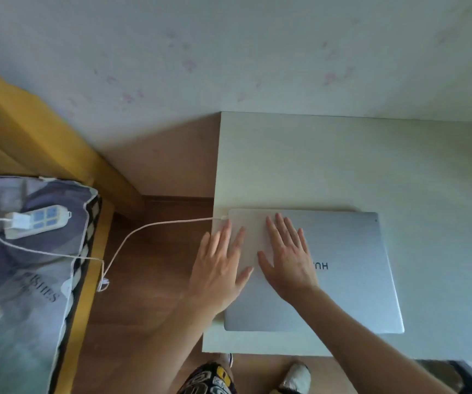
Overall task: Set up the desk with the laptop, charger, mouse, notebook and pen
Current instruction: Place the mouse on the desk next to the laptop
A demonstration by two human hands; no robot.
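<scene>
A closed silver laptop [351, 280] lies flat on the white desk [342, 160], near its front left corner. My left hand [217, 268] lies flat with straight fingers over the laptop's left edge. My right hand [287, 257] rests palm down, fingers spread, on the lid. A white charger cable [149, 226] runs from the laptop's back left corner across the gap to a white charger brick [17, 220] plugged into a power strip [40, 220] on the bed. No mouse, notebook or pen is in view.
A bed with a patterned pillow [16, 280] and yellow wooden frame [84, 294] stands at the left. Brown wooden floor [155, 294] lies between bed and desk. A pale wall is behind the desk. My feet [294, 373] show below the desk's front edge.
</scene>
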